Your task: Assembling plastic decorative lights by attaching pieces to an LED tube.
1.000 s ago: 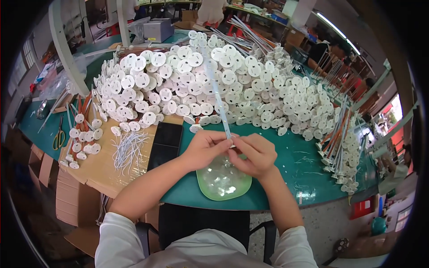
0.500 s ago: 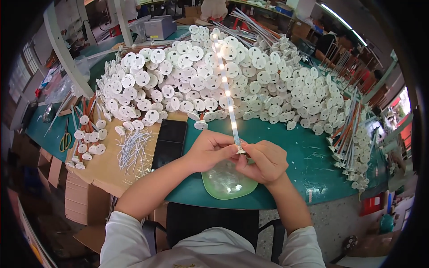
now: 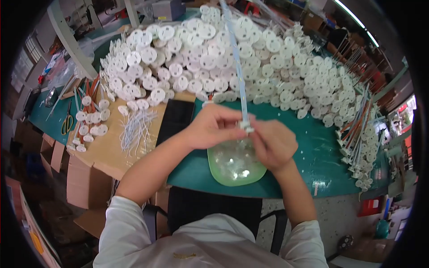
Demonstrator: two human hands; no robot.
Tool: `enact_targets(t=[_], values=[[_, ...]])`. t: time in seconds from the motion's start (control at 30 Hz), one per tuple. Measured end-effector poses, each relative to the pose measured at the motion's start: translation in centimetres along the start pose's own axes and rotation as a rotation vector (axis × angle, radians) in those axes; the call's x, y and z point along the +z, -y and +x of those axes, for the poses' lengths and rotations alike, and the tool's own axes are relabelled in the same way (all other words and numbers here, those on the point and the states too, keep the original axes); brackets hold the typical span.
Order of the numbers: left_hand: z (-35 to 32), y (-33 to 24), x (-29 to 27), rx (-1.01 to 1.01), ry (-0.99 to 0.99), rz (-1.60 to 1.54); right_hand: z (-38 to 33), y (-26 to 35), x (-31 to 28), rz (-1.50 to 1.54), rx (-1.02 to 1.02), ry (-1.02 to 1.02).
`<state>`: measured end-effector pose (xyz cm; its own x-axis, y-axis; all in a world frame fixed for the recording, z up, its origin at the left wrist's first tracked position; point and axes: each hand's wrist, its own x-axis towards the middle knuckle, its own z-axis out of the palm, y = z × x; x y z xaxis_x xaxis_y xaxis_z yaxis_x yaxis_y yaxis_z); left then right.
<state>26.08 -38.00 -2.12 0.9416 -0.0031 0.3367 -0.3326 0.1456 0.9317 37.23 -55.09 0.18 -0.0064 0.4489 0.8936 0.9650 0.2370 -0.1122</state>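
Observation:
A narrow LED strip (image 3: 239, 67) stands upright in front of me, its lamps dark. At its lower end is a small white end piece (image 3: 245, 127), which my left hand (image 3: 208, 130) pinches between thumb and fingers. Against the other side of that piece, my right hand (image 3: 278, 144) is closed with its fingers curled. Slight blur hides what the right fingertips hold, if anything. Just below both hands sits a green translucent bowl (image 3: 232, 182) with shiny clear contents that I cannot make out.
Behind the strip rises a large heap of white round discs (image 3: 196, 58). Cardboard (image 3: 103, 152) at the left carries thin white wires (image 3: 137, 129) and a small disc bundle (image 3: 91, 117), beside a black flat case (image 3: 175, 118). Scissors (image 3: 67, 123) lie far left. More strips (image 3: 357, 134) lie right.
The strip's lamps were lit and are now dark. Both hands and the strip appear higher and slightly right in view, and the whole table has shifted too.

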Motion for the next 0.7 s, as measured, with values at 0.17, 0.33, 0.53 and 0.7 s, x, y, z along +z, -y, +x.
enact_targets(t=[0.17,0.33,0.53,0.7], values=[[1.6,-1.3,-0.3,0.174,-0.351,0.049,-0.3,0.4,-1.1,0.075,0.35,0.115],[1.2,-1.6,-1.0,0.042,-0.54,0.215,-1.2,0.6,-0.3,0.33,0.262,0.656],[1.1,-1.1,-0.2,0.005,-0.49,0.132,-2.1,1.5,0.8,0.418,0.247,0.772],[1.3,-1.5,-0.4,-0.032,-0.443,0.188,-2.3,1.0,0.6,0.446,0.247,0.778]])
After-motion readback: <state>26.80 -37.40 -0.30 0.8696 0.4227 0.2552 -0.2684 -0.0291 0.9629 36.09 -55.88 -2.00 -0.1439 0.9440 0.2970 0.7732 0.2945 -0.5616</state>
